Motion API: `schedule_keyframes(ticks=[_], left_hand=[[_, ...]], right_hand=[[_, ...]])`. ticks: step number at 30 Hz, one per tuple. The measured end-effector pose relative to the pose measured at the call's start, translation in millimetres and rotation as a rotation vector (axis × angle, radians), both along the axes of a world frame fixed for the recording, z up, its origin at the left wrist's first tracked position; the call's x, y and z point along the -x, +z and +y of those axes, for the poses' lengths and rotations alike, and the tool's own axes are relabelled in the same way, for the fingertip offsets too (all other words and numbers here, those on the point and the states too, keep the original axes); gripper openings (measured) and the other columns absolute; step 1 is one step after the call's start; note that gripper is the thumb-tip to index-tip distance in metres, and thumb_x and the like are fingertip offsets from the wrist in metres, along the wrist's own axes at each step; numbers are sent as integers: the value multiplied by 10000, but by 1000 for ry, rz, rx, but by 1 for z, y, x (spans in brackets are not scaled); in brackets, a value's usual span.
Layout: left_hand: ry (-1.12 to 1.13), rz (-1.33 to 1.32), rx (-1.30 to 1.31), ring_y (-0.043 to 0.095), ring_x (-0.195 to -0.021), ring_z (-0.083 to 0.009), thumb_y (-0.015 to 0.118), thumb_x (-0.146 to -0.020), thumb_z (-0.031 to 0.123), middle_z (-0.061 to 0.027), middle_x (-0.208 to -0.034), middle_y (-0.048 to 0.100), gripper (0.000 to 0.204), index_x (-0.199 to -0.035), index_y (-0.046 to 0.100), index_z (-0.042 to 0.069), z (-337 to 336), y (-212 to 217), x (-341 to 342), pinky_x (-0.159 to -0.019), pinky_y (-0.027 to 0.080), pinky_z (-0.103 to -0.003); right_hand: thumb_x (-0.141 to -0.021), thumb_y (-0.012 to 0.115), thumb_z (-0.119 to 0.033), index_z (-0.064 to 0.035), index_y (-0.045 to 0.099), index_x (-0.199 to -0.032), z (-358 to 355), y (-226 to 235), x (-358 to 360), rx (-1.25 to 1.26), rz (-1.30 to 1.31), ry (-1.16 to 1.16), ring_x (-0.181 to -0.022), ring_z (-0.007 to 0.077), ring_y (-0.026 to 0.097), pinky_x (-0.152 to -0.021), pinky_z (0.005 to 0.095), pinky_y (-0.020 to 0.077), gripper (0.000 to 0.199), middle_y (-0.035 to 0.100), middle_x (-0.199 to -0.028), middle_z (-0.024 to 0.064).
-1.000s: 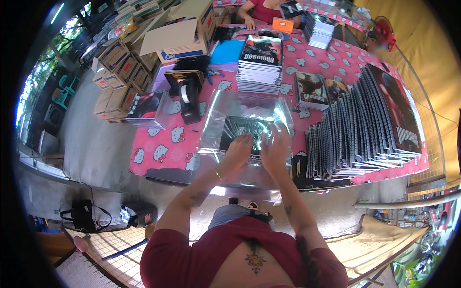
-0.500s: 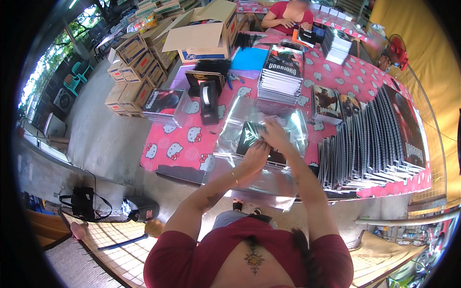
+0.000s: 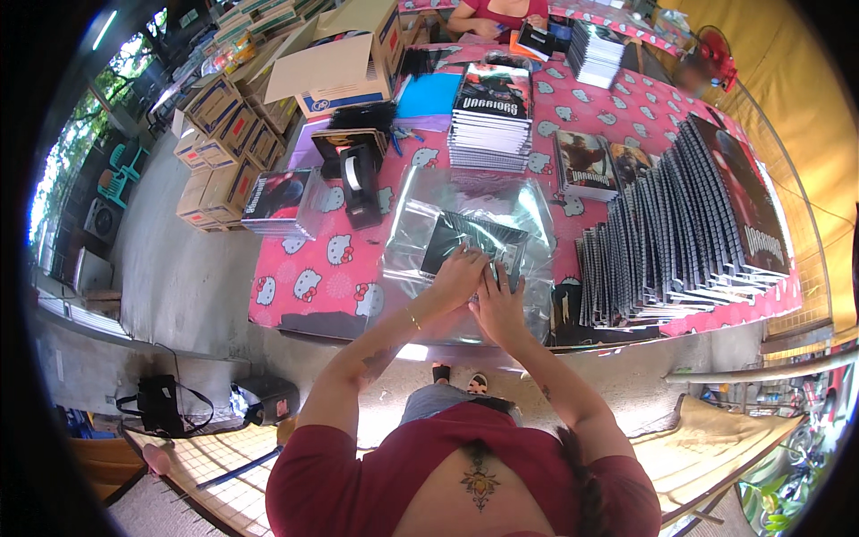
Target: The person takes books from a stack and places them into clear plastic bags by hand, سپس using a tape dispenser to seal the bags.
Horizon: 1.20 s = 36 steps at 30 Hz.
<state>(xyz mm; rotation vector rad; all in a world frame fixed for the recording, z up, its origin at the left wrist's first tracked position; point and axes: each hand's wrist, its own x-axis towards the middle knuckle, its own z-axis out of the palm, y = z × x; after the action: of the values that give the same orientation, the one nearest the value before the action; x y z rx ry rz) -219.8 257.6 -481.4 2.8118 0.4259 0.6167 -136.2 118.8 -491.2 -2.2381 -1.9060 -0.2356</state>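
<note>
A dark-covered book (image 3: 465, 238) lies on a stack of clear plastic sleeves (image 3: 420, 215) spread over the pink patterned tablecloth (image 3: 313, 268). My left hand (image 3: 458, 277) presses on the book's near edge. My right hand (image 3: 499, 304) sits beside it at the book's near right corner, fingers on the book and the plastic. Whether the book is inside a sleeve I cannot tell.
A black tape dispenser (image 3: 358, 179) stands left of the plastic. A stack of books (image 3: 490, 121) is behind it, and a long fanned row of books (image 3: 689, 224) fills the right. Cardboard boxes (image 3: 331, 63) stand at the back left. A person in red (image 3: 497, 13) sits across.
My view has shifted and my hands have come closer together on the book's near edge; earlier they were spread apart over the plastic, the right one raised.
</note>
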Motion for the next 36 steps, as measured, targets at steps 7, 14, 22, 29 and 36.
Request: schedule_keyframes(ticks=[7, 14, 22, 29, 36], left_hand=[[3, 51, 267, 592, -1183, -328, 566, -886, 98, -175, -1210, 649, 292, -1149, 617, -19, 10, -5, 2, -1062, 436, -439], [42, -18, 88, 526, -1256, -367, 573, -891, 152, -219, -1278, 592, 347, -1196, 603, -12, 0, 2, 22, -1082, 407, -445], [763, -489, 151, 585, -923, -302, 689, -840, 151, -185, -1042, 630, 234, -1026, 680, 9, 140, -7, 124, -788, 474, -412], [731, -766, 1171, 430, -527, -67, 711, -877, 198, 47, -630, 493, 114, -870, 680, 89, 194, 8, 134, -502, 357, -241], [964, -704, 1123, 612, -623, -118, 696, -837, 205, -64, -744, 684, 142, -845, 723, 66, 161, -48, 150, -549, 461, -283]], right_hand=[[-813, 702, -410, -22, 457, -1374, 4, 35, -5, 17, 275, -129, -1358, 294, 389, -1078, 597, 250, 724, 426, -1448, 134], [-781, 703, -454, -5, 458, -1387, 10, 18, -14, 29, -8, 3, -1216, 234, 498, -1054, 461, 317, 792, 514, -1343, 108], [-795, 678, -472, -38, 501, -1372, 10, 11, -21, 42, 5, 4, -1176, 244, 528, -1017, 444, 357, 744, 531, -1338, 83], [-784, 683, -477, -44, 523, -1358, 12, 8, -20, 26, 0, 13, -1103, 255, 562, -985, 438, 370, 737, 569, -1192, 76], [-741, 709, -474, -52, 563, -1300, 8, 14, -21, -38, -25, 53, -1114, 217, 555, -963, 392, 397, 715, 581, -1194, 48]])
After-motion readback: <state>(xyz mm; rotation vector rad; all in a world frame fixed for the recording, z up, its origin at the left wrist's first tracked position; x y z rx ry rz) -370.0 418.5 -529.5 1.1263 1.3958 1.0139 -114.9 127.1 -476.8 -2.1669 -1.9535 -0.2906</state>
